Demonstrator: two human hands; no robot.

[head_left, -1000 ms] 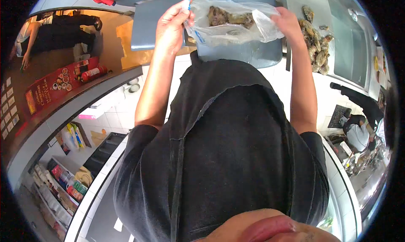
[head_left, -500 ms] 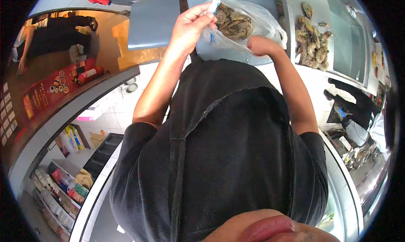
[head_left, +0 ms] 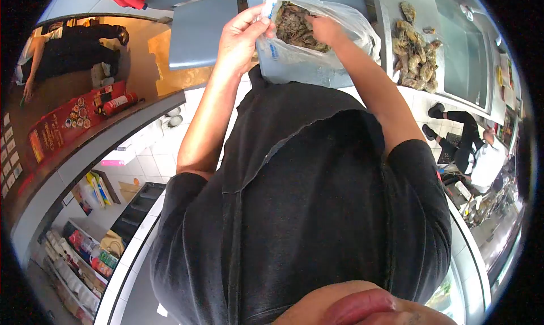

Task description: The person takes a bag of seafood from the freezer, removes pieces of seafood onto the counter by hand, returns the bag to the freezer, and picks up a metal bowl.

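A clear plastic bag lies on a blue-grey board, its mouth toward the left. Inside it are several brown, rough shellfish that look like oysters. My left hand pinches the bag's rim at its left side, where blue print shows. My right hand reaches in over the bag's opening and touches the shellfish. Its fingers are bent, and one points at the pile; whether it grips a shell cannot be made out.
More shellfish are heaped on the metal counter at the right, beside a sink basin. One person is at the far right, another at the upper left. A second blue-grey board is left of the bag.
My right hand has moved from the bag's right edge to the shellfish at its opening. The bag's mouth is wider, with more shellfish showing. My left hand still pinches the rim.
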